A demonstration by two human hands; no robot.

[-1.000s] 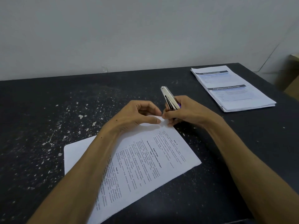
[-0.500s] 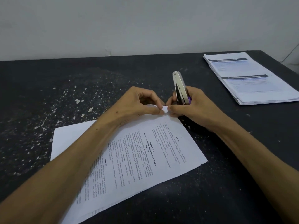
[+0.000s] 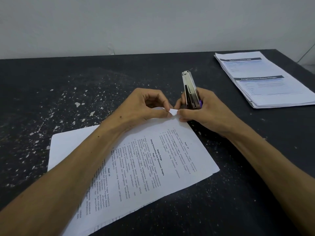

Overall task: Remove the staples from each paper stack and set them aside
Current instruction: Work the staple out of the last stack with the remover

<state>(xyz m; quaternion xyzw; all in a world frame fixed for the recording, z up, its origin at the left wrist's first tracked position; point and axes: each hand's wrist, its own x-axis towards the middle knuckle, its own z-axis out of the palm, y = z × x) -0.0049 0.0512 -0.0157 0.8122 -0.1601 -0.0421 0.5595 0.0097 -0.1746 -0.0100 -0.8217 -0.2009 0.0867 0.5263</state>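
A stack of printed white pages [image 3: 153, 167] lies askew on the dark table in front of me. Its far corner is bent up. My left hand [image 3: 144, 106] pinches that corner between thumb and forefinger. My right hand [image 3: 204, 113] grips a silver stapler [image 3: 189, 89] with a purple base, its nose pointing away from me, while the thumb and forefinger also touch the paper corner from the right. The staple itself is hidden by my fingers.
A second pile of printed papers [image 3: 262, 79] with blue headers lies at the table's far right, near the edge. The black tabletop [image 3: 68, 99] is flecked with white paint chips. A plain white wall stands behind the table.
The view has shifted so the table sits lower and closer. Both hands have closed in on the paper's corner, which is now lifted and pinched. The stapler stands more upright.
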